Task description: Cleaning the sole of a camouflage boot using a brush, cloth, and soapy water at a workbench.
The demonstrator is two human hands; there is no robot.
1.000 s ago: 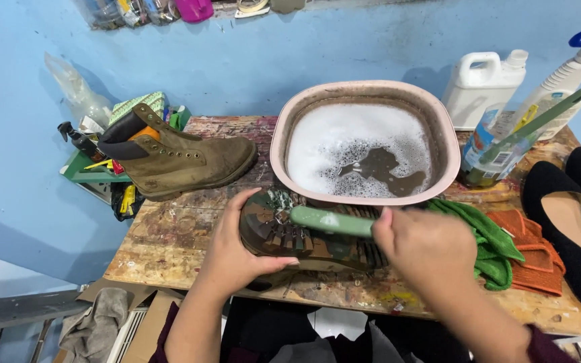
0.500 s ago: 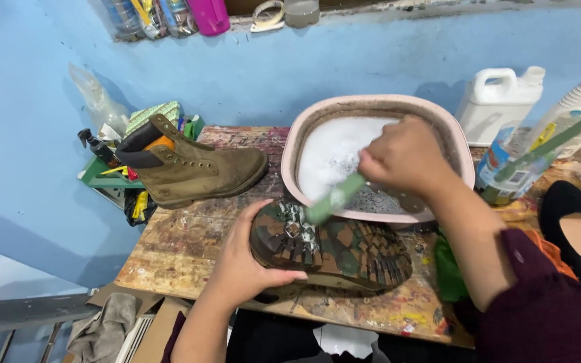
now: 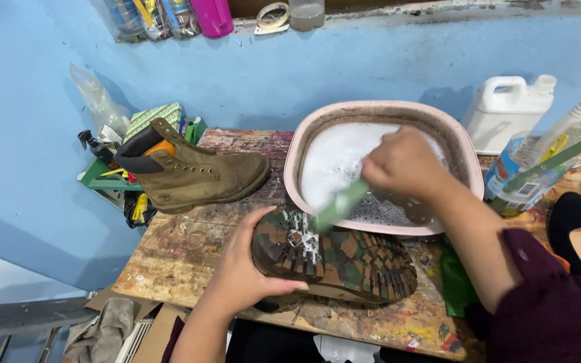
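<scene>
A paint-stained wooden counter [image 3: 189, 252] stands against a blue wall [image 3: 344, 67]. At its far side sits a pink oval basin [image 3: 462, 144] holding foamy water. Left of the basin stands an upright brown boot [image 3: 193, 175], well apart from the work.

At the near edge, just in front of the basin, a second boot lies tipped over so that its lugged sole [image 3: 351, 262] faces up, patched green and brown, with soap foam on the heel end. The left hand [image 3: 247, 272] is curled around that heel end, fingers wrapped over the edge of the sole, pressing it down against the counter.

The right hand [image 3: 405, 165] hovers over the basin's near rim, closed in a fist around a green-handled brush [image 3: 337, 205]; the brush slants down and its head meets the foamy part of the sole.

To the right of the basin stand a white jug [image 3: 509, 104] and a spray bottle [image 3: 573, 128]. A green cloth [image 3: 455, 279] lies by the boot's toe.
</scene>
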